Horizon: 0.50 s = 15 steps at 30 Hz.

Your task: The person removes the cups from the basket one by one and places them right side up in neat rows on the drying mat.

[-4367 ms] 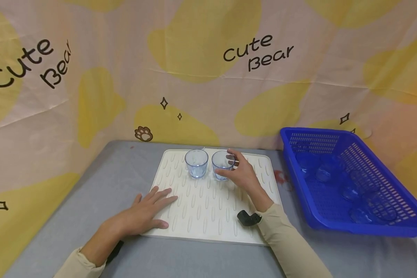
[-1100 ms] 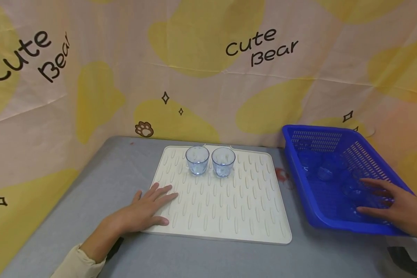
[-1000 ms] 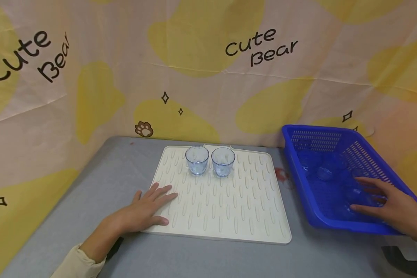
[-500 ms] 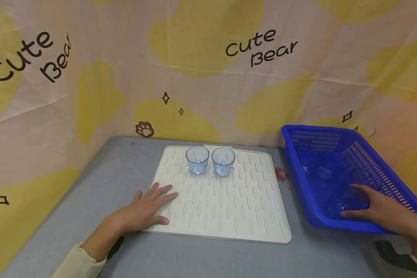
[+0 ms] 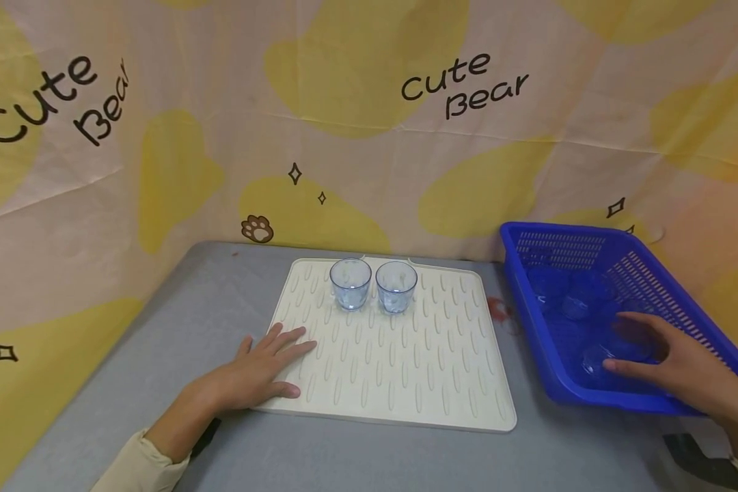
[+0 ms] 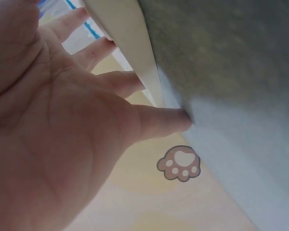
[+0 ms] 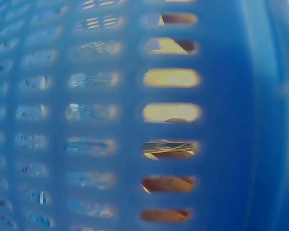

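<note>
Two clear bluish drinking glasses, a left one and a right one, stand upright side by side near the back of a cream ridged mat. My left hand rests with fingers spread on the mat's left front corner; in the left wrist view that hand has its fingertips along the mat's edge. My right hand reaches into a blue plastic basket, thumb and fingers curved round a drinking glass that lies on its side. Much of this glass is hidden by the hand.
More glasses lie at the back of the basket, dim against the blue. The basket's slotted wall fills the right wrist view. A grey cloth covers the table. A patterned curtain hangs close behind.
My right hand has gone from the right glass on the mat to the basket, then moved left inside it; a glass there has shifted left under the hand. My left hand stays put.
</note>
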Tool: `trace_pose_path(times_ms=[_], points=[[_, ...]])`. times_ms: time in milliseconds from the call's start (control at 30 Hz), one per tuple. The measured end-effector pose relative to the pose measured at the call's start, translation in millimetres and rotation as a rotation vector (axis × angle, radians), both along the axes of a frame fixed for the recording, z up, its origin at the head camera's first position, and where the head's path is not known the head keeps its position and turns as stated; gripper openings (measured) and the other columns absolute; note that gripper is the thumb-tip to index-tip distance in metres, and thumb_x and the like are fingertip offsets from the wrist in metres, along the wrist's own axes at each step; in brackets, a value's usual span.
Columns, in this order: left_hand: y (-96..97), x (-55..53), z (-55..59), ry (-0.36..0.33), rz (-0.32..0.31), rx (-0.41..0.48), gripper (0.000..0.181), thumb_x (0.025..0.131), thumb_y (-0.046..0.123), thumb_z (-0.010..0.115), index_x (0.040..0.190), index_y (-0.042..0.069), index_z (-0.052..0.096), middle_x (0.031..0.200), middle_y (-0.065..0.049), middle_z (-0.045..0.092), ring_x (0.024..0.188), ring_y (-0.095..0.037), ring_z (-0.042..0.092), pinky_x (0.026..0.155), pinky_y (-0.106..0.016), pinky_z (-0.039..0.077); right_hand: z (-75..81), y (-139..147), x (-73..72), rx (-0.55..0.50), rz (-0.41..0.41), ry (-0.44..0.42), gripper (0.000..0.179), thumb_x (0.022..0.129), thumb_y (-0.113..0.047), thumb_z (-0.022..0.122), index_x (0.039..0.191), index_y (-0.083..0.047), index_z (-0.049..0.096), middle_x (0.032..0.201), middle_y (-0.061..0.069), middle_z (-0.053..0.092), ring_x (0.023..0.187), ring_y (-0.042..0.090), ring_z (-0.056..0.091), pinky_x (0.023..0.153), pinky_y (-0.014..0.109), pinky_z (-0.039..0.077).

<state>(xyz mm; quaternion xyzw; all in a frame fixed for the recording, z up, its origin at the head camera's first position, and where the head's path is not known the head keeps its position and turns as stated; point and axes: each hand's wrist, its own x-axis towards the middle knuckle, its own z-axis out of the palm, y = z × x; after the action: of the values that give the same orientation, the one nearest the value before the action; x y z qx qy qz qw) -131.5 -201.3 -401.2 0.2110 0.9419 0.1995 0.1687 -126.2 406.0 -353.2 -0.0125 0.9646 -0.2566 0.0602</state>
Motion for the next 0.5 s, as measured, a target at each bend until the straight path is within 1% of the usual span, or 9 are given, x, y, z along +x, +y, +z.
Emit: trace_pose_path(times_ms=[33, 67, 100, 167, 300, 367, 400, 433, 500], points=[[0.0, -0.2, 0.0, 0.001, -0.001, 0.0, 0.076, 0.089, 0.05, 0.067, 0.155, 0.03, 0.034, 0.166, -0.006, 0.022, 0.153, -0.046, 0.005, 0.108, -0.081, 0.0, 0.2, -0.3, 0.6, -0.012, 0.003, 0.007, 0.099, 0.086, -0.04, 0.077, 0.153, 0.007, 0.021, 0.145, 0.041, 0.038, 0.125, 0.059, 0.041, 0.088, 0.039, 0.053], [-0.1, -0.3, -0.1, 0.003, -0.003, -0.001, 0.076, 0.089, 0.05, 0.067, 0.155, 0.03, 0.034, 0.166, -0.006, 0.022, 0.153, -0.046, 0.005, 0.107, -0.081, 0.0, 0.2, -0.5, 1.1, -0.025, 0.008, 0.016, 0.099, 0.086, -0.038, 0.077, 0.153, 0.006, 0.02, 0.145, 0.04, 0.039, 0.124, 0.058, 0.042, 0.08, 0.029, 0.055], [-0.1, -0.5, -0.1, 0.003, -0.004, 0.001, 0.076, 0.089, 0.05, 0.066, 0.155, 0.03, 0.034, 0.166, -0.006, 0.022, 0.153, -0.046, 0.005, 0.107, -0.081, 0.0, 0.2, -0.8, 1.4, -0.039, 0.013, 0.02, 0.098, 0.087, -0.037, 0.077, 0.154, 0.005, 0.02, 0.146, 0.039, 0.038, 0.124, 0.058, 0.042, 0.073, 0.021, 0.053], [-0.1, -0.7, -0.1, 0.006, -0.006, 0.003, 0.076, 0.089, 0.05, 0.066, 0.155, 0.03, 0.034, 0.166, -0.006, 0.022, 0.153, -0.046, 0.005, 0.107, -0.081, 0.0, 0.6, -1.7, 1.9, -0.064, 0.022, 0.022, 0.098, 0.087, -0.035, 0.077, 0.155, 0.003, 0.018, 0.147, 0.038, 0.037, 0.123, 0.057, 0.042, 0.068, 0.01, 0.046], [-0.3, -0.6, 0.1, 0.017, -0.013, 0.004, 0.076, 0.089, 0.05, 0.067, 0.155, 0.029, 0.035, 0.166, -0.007, 0.023, 0.153, -0.047, 0.007, 0.107, -0.082, 0.001, 2.2, -4.2, 2.7, -0.091, 0.032, 0.014, 0.097, 0.088, -0.033, 0.076, 0.156, 0.002, 0.016, 0.149, 0.038, 0.034, 0.124, 0.058, 0.042, 0.07, 0.021, 0.055], [-0.4, -0.5, 0.0, 0.025, -0.017, 0.002, 0.076, 0.089, 0.05, 0.067, 0.155, 0.029, 0.035, 0.166, -0.007, 0.023, 0.153, -0.047, 0.008, 0.106, -0.082, 0.002, 2.8, -5.1, 3.7, -0.102, 0.033, 0.021, 0.095, 0.089, -0.031, 0.076, 0.156, 0.001, 0.017, 0.149, 0.037, 0.034, 0.123, 0.032, 0.056, 0.07, 0.021, 0.055], [-0.5, -0.3, -0.1, 0.028, -0.019, 0.001, 0.075, 0.089, 0.05, 0.067, 0.154, 0.029, 0.035, 0.166, -0.007, 0.023, 0.153, -0.047, 0.008, 0.106, -0.082, 0.002, 3.4, -6.3, 4.4, -0.108, 0.035, 0.025, 0.094, 0.089, -0.029, 0.076, 0.156, 0.002, 0.017, 0.149, 0.037, 0.034, 0.119, 0.015, 0.059, 0.07, 0.02, 0.055], [-0.4, -0.2, -0.2, 0.029, -0.02, 0.002, 0.075, 0.089, 0.05, 0.067, 0.154, 0.029, 0.035, 0.166, -0.007, 0.024, 0.152, -0.048, 0.008, 0.106, -0.082, 0.002, 3.8, -7.4, 5.0, -0.113, 0.036, 0.03, 0.094, 0.089, -0.028, 0.076, 0.156, 0.002, 0.017, 0.149, 0.037, 0.035, 0.113, 0.001, 0.057, 0.07, 0.019, 0.055], [-0.8, -0.2, -0.2, 0.032, -0.02, 0.001, 0.075, 0.089, 0.049, 0.067, 0.154, 0.029, 0.035, 0.165, -0.007, 0.024, 0.153, -0.048, 0.008, 0.106, -0.082, 0.003, 4.3, -9.1, 5.6, -0.127, 0.041, 0.045, 0.092, 0.089, -0.025, 0.076, 0.155, 0.002, 0.018, 0.148, 0.037, 0.035, 0.102, -0.022, 0.042, 0.07, 0.016, 0.053]])
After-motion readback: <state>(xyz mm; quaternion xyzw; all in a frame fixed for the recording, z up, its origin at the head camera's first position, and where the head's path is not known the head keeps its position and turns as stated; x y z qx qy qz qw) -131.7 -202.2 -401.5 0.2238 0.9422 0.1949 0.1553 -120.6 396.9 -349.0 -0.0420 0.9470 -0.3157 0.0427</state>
